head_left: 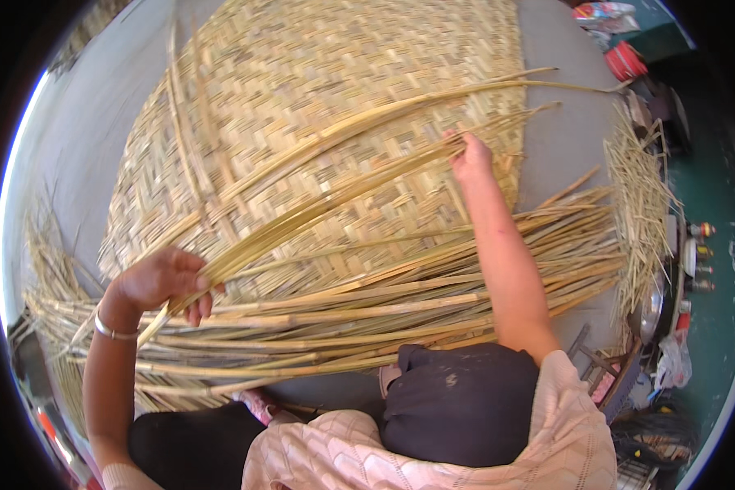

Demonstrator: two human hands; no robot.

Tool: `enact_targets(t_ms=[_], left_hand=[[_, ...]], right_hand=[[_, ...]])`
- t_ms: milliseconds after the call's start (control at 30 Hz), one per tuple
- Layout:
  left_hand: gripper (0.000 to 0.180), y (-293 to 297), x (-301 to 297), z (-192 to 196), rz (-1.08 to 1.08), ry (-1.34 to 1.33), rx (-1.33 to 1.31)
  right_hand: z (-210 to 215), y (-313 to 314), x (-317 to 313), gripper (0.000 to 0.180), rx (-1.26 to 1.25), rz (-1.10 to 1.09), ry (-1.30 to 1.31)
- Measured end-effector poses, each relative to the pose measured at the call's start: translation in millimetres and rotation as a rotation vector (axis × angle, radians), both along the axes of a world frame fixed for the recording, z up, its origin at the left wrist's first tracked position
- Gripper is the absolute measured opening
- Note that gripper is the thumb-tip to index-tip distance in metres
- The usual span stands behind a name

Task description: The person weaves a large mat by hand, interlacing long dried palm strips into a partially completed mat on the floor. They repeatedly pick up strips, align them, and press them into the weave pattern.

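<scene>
Between my two hands stretches a bundle of long, flat split reed strips (318, 204), slanting up from left to right above a woven mat (367, 49). My left hand (167, 282), with a bangle on its wrist, is closed around the near left part of the strips. Farther off, my right hand (469, 155) grips them close to their right end, and thin tips stick out beyond it. Other pale strips (359, 122) lie across the mat behind the bundle. The mat has a coarse diagonal weave and fills the upper middle of the view.
A wide pile of reed stalks (367, 314) lies crosswise between my knees and the mat. Loose straw (639, 220) is heaped at the right, beside small bottles (701, 253) and a clear plastic bag (674, 359). A red coil (625, 61) sits at the far right.
</scene>
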State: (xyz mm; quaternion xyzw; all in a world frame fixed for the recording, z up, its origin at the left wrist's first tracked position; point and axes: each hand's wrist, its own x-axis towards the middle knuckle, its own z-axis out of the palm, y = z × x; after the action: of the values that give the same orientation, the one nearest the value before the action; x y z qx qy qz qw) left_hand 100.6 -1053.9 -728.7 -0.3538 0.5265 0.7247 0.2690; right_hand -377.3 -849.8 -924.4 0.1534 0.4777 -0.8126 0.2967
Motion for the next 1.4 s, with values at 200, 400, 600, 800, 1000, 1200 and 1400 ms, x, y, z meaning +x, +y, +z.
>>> enact_targets(t_ms=[200, 400, 600, 800, 1000, 1200, 1400], left_hand=[[0.016, 6, 12, -9, -0.114, -0.011, -0.099], [0.022, 26, 41, -55, -0.015, 0.175, -0.731], [0.022, 31, 61, -69, -0.114, 0.16, -0.855], [0.032, 51, 69, -95, -0.731, 0.497, -1.567], [0.029, 27, 44, -116, -0.635, 0.303, -1.548], [0.026, -40, 23, -142, -0.03, -0.001, -1.402], [0.027, -131, -3, -197, 0.691, -0.056, -1.026]], right_hand=[[26, -9, -15, 0.018, 0.017, -0.091, 0.119], [63, -19, -13, 0.012, 0.004, -0.059, 0.188], [94, -59, -30, 0.018, 0.07, -0.064, 0.307], [169, -183, 7, 0.009, 0.178, 0.24, 0.576], [244, -293, 164, 0.024, 0.034, 0.901, 1.041], [233, -312, 220, 0.039, 0.391, 0.444, 2.249], [102, -305, 233, 0.057, 0.678, 1.399, 1.325]])
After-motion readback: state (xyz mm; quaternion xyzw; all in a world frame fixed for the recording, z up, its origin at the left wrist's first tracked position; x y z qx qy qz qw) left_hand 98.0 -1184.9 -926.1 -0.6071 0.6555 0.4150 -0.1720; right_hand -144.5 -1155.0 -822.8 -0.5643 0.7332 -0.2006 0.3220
